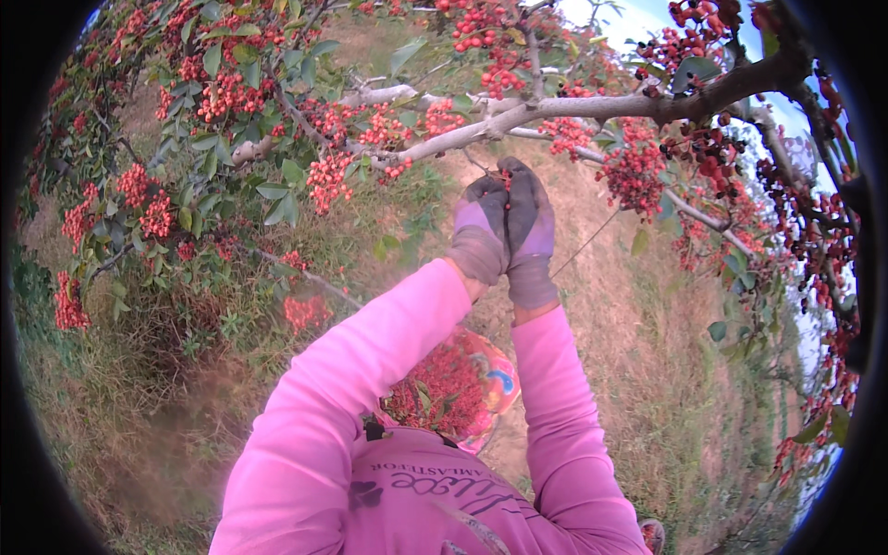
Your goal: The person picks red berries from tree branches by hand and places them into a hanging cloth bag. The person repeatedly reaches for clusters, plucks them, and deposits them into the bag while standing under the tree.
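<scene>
My left hand (481,222) and my right hand (531,225), both in worn grey-and-purple gloves, meet just below a pale branch (499,125). Between their fingertips is a small cluster of red berries (506,179), apparently Sichuan pepper, on a thin twig (476,161). Most of that cluster is hidden by the gloves. Both hands are closed around it, side by side and touching. Below my forearms, a brightly patterned bag or container (501,371) holds a heap of picked red berries (444,388) with some green leaves among them.
Red clusters (329,182) and leafy twigs crowd the left. A thick, dark limb (735,87) crosses the upper right, where more clusters (633,166) hang. One thin stem (586,243) slants beside my right wrist. Dry grass (159,416) and bare soil (590,305) cover the ground.
</scene>
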Demonstrator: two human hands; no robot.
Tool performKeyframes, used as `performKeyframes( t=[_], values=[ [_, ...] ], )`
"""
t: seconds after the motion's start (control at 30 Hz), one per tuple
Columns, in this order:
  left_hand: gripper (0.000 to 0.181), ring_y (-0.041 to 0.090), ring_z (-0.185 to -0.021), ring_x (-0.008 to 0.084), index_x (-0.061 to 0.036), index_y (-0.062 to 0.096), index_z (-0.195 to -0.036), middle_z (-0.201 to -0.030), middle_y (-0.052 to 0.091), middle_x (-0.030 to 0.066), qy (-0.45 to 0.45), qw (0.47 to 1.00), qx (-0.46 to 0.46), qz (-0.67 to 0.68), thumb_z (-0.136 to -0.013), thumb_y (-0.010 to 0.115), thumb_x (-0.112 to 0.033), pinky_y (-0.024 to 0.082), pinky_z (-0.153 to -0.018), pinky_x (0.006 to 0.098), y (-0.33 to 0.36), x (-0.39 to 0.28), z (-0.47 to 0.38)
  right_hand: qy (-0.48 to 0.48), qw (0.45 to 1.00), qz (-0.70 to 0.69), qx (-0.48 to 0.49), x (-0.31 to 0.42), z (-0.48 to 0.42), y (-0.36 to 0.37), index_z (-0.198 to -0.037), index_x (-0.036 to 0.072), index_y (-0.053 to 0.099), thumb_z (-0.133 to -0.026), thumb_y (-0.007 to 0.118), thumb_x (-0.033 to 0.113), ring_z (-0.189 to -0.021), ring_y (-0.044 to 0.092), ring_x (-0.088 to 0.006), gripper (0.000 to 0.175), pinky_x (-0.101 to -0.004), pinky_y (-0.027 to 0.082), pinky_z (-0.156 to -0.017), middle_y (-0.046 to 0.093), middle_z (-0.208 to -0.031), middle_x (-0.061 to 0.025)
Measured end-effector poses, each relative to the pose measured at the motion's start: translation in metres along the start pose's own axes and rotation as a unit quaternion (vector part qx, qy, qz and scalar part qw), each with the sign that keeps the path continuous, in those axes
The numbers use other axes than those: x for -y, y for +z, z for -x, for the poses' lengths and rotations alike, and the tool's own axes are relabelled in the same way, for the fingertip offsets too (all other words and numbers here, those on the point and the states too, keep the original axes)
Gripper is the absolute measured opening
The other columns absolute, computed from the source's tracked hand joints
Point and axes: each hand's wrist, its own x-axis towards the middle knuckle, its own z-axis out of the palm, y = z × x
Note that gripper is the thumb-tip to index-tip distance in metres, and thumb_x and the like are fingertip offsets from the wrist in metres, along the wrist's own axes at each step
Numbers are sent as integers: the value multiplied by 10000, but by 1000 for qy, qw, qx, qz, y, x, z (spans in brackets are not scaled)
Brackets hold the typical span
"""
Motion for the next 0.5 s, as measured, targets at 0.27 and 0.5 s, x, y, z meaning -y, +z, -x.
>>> performKeyframes(
  t=[0.27, 0.5],
  values=[
    [196, 594, -728, 196, 0, 546, -1019, -856, 600, 92, -103, 968, 66, 221, -837, 480, -30, 487, -646, 274, -10, -4, -4, -43, 999, 0, 6, -10, -5, -7, -1095, 3, 561, -923, 505, 227, -839, 538, -102, 288, -223, 442, -748, 590, -988, -48],
    [181, 585, -844, 230, -4, 537, -1009, -940, 586, 136, -79, 989, 74, 99, -871, 428, -49, 500, -779, 351, -12, -2, -3, -28, 999, -24, -3, -9, -5, -6, -1076, 9, 565, -920, 506, 244, -845, 537, -108, 289, -236, 444, -761, 587, -988, -48]
  ],
)
